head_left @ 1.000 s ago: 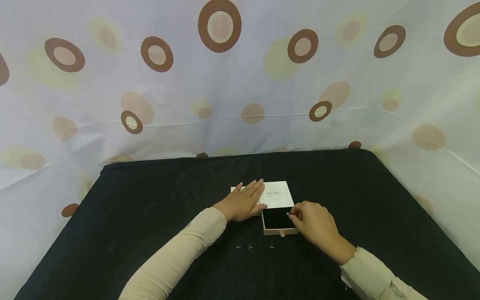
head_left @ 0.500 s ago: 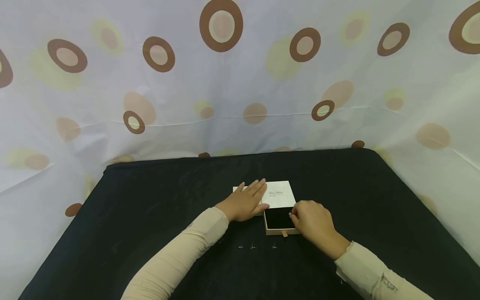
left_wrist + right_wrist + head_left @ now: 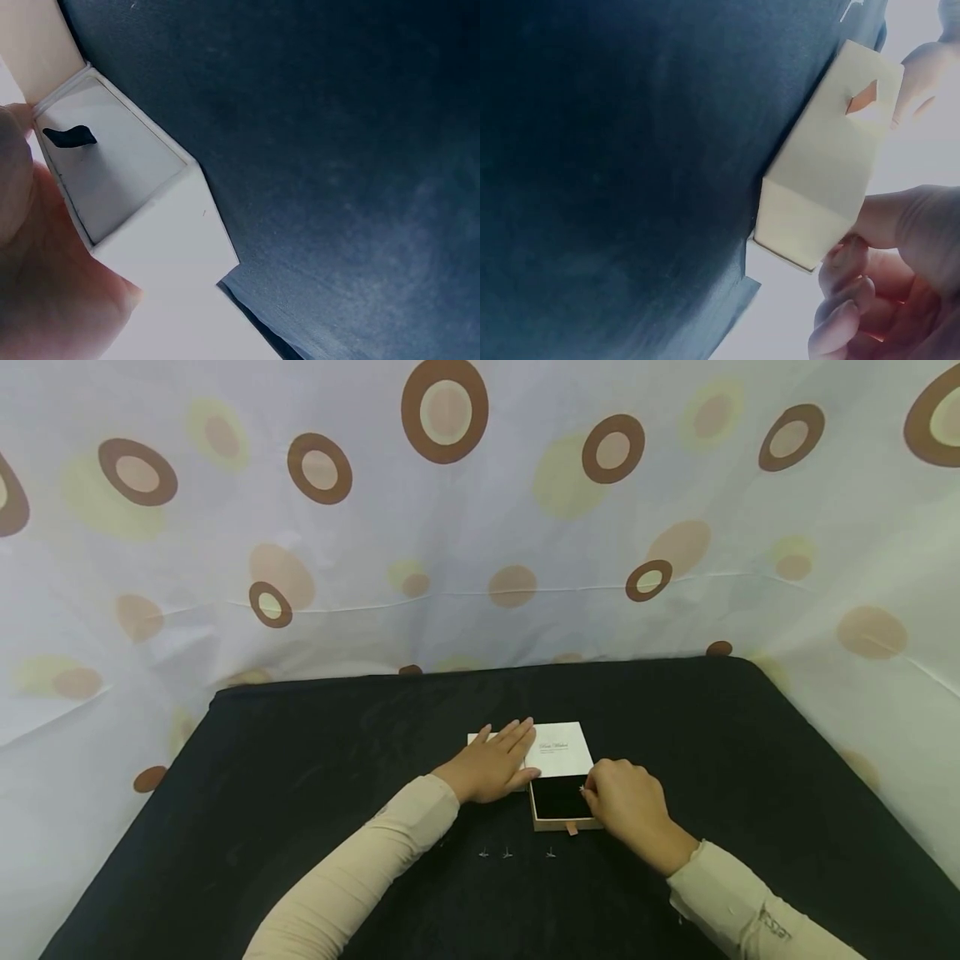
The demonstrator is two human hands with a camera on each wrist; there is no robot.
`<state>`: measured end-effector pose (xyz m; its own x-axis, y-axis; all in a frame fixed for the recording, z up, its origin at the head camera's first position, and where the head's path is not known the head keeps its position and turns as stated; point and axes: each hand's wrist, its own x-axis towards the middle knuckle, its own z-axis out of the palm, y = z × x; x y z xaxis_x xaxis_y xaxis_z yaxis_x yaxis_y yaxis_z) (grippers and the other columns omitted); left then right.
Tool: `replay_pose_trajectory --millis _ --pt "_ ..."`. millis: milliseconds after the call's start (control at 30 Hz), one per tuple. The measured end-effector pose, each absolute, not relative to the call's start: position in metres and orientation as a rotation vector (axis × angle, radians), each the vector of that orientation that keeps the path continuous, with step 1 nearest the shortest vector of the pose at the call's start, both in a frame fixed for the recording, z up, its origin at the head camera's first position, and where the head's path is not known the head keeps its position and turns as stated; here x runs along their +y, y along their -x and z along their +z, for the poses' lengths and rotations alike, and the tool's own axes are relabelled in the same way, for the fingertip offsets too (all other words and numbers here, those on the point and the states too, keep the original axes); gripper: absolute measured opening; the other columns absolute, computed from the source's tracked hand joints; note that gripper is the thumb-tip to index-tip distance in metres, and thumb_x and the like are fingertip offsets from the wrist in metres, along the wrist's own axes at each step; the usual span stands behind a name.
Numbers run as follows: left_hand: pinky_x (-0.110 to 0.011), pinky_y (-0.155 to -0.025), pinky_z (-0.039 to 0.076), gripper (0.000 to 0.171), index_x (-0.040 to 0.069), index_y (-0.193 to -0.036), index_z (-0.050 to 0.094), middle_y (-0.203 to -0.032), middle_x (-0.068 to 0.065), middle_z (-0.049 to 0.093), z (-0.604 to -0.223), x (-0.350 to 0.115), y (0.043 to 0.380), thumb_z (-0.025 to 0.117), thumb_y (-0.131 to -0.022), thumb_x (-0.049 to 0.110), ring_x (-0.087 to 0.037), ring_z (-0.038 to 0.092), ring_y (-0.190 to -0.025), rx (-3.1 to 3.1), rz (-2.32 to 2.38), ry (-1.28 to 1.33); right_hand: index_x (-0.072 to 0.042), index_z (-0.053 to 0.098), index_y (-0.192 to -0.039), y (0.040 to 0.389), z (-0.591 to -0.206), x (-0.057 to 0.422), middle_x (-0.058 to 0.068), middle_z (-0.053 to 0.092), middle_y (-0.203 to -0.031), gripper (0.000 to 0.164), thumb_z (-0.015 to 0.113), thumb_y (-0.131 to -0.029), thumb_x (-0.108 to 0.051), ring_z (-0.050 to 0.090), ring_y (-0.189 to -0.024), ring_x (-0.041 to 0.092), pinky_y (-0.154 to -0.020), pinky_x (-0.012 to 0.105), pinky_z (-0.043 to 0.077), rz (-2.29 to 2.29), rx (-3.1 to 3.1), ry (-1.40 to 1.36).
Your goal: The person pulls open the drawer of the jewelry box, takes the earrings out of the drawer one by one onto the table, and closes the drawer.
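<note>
My left hand (image 3: 491,768) lies flat with spread fingers across a white box (image 3: 472,738) and the edge of a second white box sleeve (image 3: 561,748) with script lettering. From that sleeve a drawer (image 3: 551,824) is pulled out toward me, showing a black pad (image 3: 553,797) and a pinkish pull tab (image 3: 864,97). At the drawer's right side, my right hand (image 3: 628,797) pinches a tiny star-shaped silvery piece (image 3: 582,788), like a stud earring, close over the pad. The fingertips partly hide it. In the left wrist view, the left box's front (image 3: 120,172) has a dark tab (image 3: 71,136).
Three tiny silvery pieces, a left one (image 3: 483,853), a middle one (image 3: 507,853) and a right one (image 3: 551,853), lie on the black cloth (image 3: 360,727) before the boxes. Behind the table hangs a pale curtain (image 3: 450,527) with brown and yellow circles.
The right hand has shifted slightly left over the drawer, its fingers covering more of the star-shaped piece. The left hand stays flat on the boxes. The head view has shifted slightly.
</note>
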<state>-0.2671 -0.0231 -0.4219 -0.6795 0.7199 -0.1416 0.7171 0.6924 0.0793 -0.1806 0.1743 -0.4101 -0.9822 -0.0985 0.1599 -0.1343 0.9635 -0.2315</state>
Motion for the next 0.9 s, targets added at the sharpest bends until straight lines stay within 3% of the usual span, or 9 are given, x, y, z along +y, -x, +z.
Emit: replay_pose_trajectory --millis 900 --pt "-0.048 -0.118 0.012 0.067 0.01 -0.155 0.011 -0.162 -0.003 0.005 -0.4203 -0.0222 0.2658 0.026 -0.103 0.05 -0.018 0.008 -0.148 2.732 0.019 -1.166 -0.009 0.072 -0.071 0.1827 -0.4188 0.1792 -0.002 0.056 -0.058 0.011 0.07 -0.081 -0.008 0.045 -0.045 0.011 -0.039 0.025 0.034 0.477 -2.94 -0.136"
